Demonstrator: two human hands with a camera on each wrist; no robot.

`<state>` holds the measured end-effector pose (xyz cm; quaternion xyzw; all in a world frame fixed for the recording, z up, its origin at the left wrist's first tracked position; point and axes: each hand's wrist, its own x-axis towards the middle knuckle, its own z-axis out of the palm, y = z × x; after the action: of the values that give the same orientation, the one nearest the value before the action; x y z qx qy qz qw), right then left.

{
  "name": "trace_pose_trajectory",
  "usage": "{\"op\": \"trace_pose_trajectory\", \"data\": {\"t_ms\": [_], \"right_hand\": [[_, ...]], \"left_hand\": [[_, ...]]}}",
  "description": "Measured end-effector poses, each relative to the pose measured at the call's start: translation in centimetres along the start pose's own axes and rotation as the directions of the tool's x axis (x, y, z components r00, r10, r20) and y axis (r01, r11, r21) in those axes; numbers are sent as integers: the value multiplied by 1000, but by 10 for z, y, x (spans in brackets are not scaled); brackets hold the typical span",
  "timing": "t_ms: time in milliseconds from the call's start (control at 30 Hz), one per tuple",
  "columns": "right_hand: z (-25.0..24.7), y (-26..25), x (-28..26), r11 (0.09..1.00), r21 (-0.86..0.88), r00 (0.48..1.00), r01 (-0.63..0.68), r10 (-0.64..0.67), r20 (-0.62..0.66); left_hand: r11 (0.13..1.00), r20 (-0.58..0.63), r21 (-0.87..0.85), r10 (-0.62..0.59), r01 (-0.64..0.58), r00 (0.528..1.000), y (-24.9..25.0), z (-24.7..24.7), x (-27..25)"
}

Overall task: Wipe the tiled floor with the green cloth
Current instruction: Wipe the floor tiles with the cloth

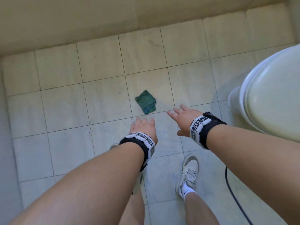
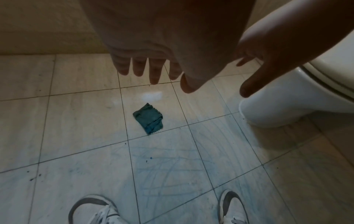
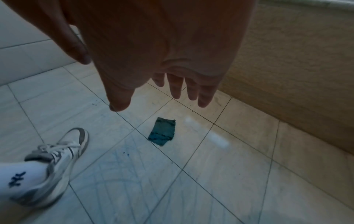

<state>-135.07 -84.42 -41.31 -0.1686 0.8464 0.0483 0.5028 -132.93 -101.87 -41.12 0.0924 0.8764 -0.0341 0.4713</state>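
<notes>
Head view: both hands (image 1: 164, 124) spread, empty, above green cloth (image 1: 145, 101); toilet (image 1: 267, 95) right.

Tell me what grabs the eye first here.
The small folded green cloth lying alone on the pale tiled floor, beyond both outstretched hands. The left hand and right hand hover open above it, touching nothing. At the right edge sits a white toilet with closed lid, and faint blue scribble marks cover the tiles near the white sneakers.

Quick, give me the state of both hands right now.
Left hand: open, fingers straight, holding nothing.
Right hand: open, fingers spread, holding nothing; green cloth lies untouched on the floor.
</notes>
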Motion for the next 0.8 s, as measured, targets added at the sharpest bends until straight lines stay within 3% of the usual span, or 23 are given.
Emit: {"op": "trace_pose_trajectory", "data": {"t_ms": [267, 400, 800], "right_hand": [[39, 41, -47, 995, -98, 1000, -18, 18, -2], [60, 25, -59, 997, -73, 1000, 1, -1, 4], [92, -36, -53, 995, -95, 1000, 2, 0, 19]], "left_hand": [[978, -5, -146, -149, 147, 989, 51, 35, -47], [979, -66, -144, -152, 141, 986, 51, 48, -68], [971, -67, -207, -139, 122, 988, 15, 104, -101]]}}
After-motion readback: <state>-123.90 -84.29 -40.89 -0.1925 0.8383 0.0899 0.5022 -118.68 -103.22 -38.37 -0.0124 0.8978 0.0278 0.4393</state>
